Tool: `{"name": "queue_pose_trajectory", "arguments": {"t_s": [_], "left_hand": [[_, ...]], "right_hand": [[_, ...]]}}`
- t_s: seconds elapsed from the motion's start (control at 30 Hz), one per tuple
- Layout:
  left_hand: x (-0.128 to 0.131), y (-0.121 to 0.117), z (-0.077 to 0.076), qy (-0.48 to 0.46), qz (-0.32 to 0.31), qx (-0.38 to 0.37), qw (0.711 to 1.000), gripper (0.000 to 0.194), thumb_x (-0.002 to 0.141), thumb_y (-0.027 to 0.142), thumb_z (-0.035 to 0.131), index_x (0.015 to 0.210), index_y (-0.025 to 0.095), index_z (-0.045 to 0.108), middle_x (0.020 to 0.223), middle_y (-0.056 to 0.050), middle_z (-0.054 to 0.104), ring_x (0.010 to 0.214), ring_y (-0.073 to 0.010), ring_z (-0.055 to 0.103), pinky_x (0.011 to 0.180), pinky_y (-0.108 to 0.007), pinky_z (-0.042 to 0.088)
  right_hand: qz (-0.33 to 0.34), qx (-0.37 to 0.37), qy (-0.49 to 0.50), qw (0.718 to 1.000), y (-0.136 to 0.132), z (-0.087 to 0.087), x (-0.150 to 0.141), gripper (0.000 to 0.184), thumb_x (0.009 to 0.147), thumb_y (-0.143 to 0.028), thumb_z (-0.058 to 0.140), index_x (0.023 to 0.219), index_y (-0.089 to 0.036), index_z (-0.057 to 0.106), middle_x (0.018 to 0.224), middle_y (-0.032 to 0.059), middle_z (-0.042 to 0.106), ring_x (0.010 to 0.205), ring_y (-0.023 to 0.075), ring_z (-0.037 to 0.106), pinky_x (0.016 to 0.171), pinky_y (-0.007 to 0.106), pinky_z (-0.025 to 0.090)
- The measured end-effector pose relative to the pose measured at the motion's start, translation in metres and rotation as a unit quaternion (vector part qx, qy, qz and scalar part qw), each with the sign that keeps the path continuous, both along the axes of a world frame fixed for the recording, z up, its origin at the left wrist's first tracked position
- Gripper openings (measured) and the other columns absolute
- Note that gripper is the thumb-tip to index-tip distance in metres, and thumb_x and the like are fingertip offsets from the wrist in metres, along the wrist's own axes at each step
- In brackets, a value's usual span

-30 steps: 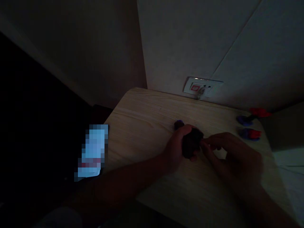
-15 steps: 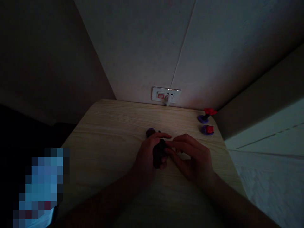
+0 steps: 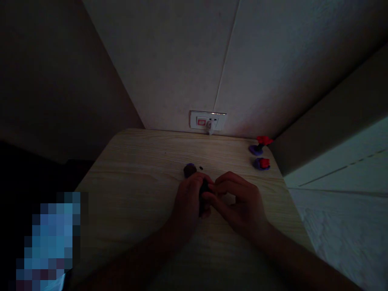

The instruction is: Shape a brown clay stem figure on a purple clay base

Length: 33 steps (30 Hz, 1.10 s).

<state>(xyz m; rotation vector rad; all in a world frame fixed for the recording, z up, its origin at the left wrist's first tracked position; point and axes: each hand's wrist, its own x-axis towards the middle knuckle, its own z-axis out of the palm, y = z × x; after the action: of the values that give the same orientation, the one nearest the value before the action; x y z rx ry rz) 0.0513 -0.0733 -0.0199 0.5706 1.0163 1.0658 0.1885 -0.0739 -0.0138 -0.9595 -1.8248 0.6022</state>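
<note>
My left hand (image 3: pixel 187 204) is closed around a dark, soft-looking lump (image 3: pixel 204 187) that may be modelling clay. Most of the lump is hidden by the fingers, and the dim light obscures its details. From the other side, the bent fingertips of my right hand (image 3: pixel 241 204) pinch at the lump's right edge. Just beyond the left hand lies a rounded brown piece with a purple rim (image 3: pixel 190 170). A tiny dark bit (image 3: pixel 201 167) rests beside it on the wood-grained table (image 3: pixel 145 173).
At the table's far right corner are a red flower-like shape on a purple base (image 3: pixel 264 140) and a red and purple piece (image 3: pixel 264 163). A socket plate (image 3: pixel 222 121) with a plug is on the wall behind. A blurred-out bright screen (image 3: pixel 53 238) glows at lower left.
My left fingers have closed further over the dark lump, covering more of it. My right fingertips have shifted slightly left, still against it. The view has shifted a little.
</note>
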Motion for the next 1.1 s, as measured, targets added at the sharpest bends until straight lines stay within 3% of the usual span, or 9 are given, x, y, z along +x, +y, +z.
{"name": "queue_pose_trajectory", "arguments": {"t_s": [0.13, 0.27, 0.4, 0.63, 0.83, 1.0, 1.1], "left_hand": [[0.0, 0.0, -0.002, 0.021, -0.008, 0.012, 1.0, 0.024, 0.086, 0.043, 0.052, 0.08, 0.02, 0.058, 0.064, 0.002, 0.059, 0.041, -0.0072, 0.041, 0.034, -0.016, 0.03], [0.0, 0.001, -0.002, 0.034, -0.015, 0.012, 0.999, 0.023, 0.084, 0.041, 0.052, 0.076, 0.02, 0.057, 0.06, 0.003, 0.055, 0.04, -0.0076, 0.039, 0.033, -0.017, 0.029], [0.0, 0.0, -0.002, 0.047, 0.001, 0.006, 0.999, 0.023, 0.083, 0.043, 0.055, 0.076, 0.021, 0.056, 0.054, 0.006, 0.046, 0.039, -0.0074, 0.036, 0.033, -0.017, 0.027], [0.0, -0.003, -0.001, 0.076, 0.008, 0.025, 0.997, 0.026, 0.082, 0.045, 0.058, 0.071, 0.021, 0.055, 0.048, 0.008, 0.038, 0.037, -0.0074, 0.033, 0.032, -0.016, 0.025], [-0.002, 0.002, 0.0, 0.012, 0.021, -0.016, 1.0, 0.022, 0.081, 0.042, 0.059, 0.075, 0.021, 0.056, 0.053, 0.006, 0.046, 0.039, -0.0073, 0.037, 0.032, -0.016, 0.029], [-0.009, 0.008, 0.006, -0.06, 0.024, -0.053, 0.997, 0.017, 0.079, 0.038, 0.06, 0.079, 0.021, 0.055, 0.06, 0.005, 0.055, 0.039, -0.0063, 0.037, 0.032, -0.016, 0.026], [-0.011, 0.009, 0.011, -0.058, 0.024, -0.068, 0.996, 0.016, 0.078, 0.037, 0.059, 0.079, 0.021, 0.055, 0.059, 0.004, 0.055, 0.037, -0.006, 0.034, 0.031, -0.016, 0.025]], "right_hand": [[-0.008, -0.032, 0.019, 0.999, -0.001, -0.001, -0.003, 0.015, 0.085, -0.019, 0.079, 0.078, -0.018, 0.067, 0.076, 0.0008, 0.066, 0.068, 0.0128, 0.061, 0.061, 0.025, 0.049], [-0.031, -0.017, 0.008, 0.999, -0.003, -0.001, -0.006, 0.013, 0.086, -0.018, 0.078, 0.08, -0.018, 0.067, 0.073, 0.0001, 0.065, 0.065, 0.012, 0.058, 0.06, 0.025, 0.048], [0.001, 0.009, 0.017, 1.0, -0.006, -0.003, -0.007, 0.007, 0.089, -0.012, 0.073, 0.085, -0.017, 0.071, 0.082, 0.0035, 0.068, 0.073, 0.0125, 0.064, 0.065, 0.023, 0.052], [0.021, -0.002, -0.022, 1.0, -0.008, -0.005, -0.008, 0.016, 0.092, -0.011, 0.064, 0.078, -0.016, 0.069, 0.08, 0.0056, 0.064, 0.071, 0.0148, 0.061, 0.063, 0.027, 0.051], [0.0, 0.034, -0.015, 0.999, -0.008, -0.004, -0.007, 0.01, 0.091, -0.015, 0.07, 0.099, -0.016, 0.074, 0.084, 0.0051, 0.067, 0.074, 0.0144, 0.064, 0.064, 0.026, 0.053], [-0.089, 0.001, -0.001, 0.996, 0.015, -0.008, 0.001, 0.017, 0.096, -0.02, 0.063, 0.109, -0.018, 0.074, 0.077, 0.0015, 0.066, 0.068, 0.0134, 0.06, 0.063, 0.027, 0.05], [-0.11, -0.033, -0.067, 0.991, 0.039, -0.019, 0.003, 0.018, 0.094, -0.021, 0.065, 0.107, -0.016, 0.076, 0.085, 0.0049, 0.067, 0.069, 0.0148, 0.059, 0.064, 0.029, 0.049]]}}
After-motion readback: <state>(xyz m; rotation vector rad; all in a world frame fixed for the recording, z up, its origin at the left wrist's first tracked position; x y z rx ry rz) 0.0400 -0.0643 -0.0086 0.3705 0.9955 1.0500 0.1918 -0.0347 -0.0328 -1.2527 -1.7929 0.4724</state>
